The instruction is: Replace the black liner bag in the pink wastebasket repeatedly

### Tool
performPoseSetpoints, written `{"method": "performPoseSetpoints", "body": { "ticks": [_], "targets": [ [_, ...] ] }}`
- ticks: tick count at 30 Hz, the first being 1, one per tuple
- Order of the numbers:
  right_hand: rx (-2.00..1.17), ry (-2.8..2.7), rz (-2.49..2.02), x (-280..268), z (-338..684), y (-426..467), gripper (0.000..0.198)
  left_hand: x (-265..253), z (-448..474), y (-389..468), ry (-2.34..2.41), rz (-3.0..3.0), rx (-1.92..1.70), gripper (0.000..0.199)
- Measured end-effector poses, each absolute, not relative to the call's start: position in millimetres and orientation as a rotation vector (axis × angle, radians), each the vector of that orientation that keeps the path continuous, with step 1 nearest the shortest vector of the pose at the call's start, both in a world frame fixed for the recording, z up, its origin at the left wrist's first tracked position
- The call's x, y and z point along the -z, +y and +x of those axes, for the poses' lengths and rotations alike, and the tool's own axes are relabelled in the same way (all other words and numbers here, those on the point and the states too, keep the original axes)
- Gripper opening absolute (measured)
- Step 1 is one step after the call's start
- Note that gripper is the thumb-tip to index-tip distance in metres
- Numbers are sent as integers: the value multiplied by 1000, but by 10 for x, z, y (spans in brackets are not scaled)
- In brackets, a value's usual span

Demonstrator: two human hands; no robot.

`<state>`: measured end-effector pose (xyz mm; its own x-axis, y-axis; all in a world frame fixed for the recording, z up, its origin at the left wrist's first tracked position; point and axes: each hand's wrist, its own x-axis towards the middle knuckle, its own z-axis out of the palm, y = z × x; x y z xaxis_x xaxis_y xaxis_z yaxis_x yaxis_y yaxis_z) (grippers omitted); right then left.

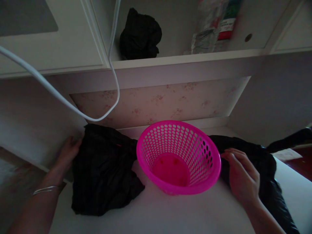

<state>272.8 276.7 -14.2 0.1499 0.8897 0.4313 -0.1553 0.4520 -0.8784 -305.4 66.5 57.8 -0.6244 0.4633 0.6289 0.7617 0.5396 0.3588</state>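
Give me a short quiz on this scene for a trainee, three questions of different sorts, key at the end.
1. Multiple choice: Where are the fingertips of the right hand?
a) On the white cable
b) At the rim of the pink basket
c) On the shelf

2. True or false: The pink basket is upside down, its opening pressed to the white surface.

3. Fill in the colour: The left hand, with a silver bangle at its wrist, is beside a ____ bundle.

Key:
1. b
2. False; its opening faces up.
3. black
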Motion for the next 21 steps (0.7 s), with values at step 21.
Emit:
{"method": "performPoseSetpoints", "body": {
  "ticks": [21],
  "targets": [
    [81, -2310, -1752, -440, 3712, 4164, 77, 1435, -1760, 421, -2492, -1767, -532, 74]
  ]
}}
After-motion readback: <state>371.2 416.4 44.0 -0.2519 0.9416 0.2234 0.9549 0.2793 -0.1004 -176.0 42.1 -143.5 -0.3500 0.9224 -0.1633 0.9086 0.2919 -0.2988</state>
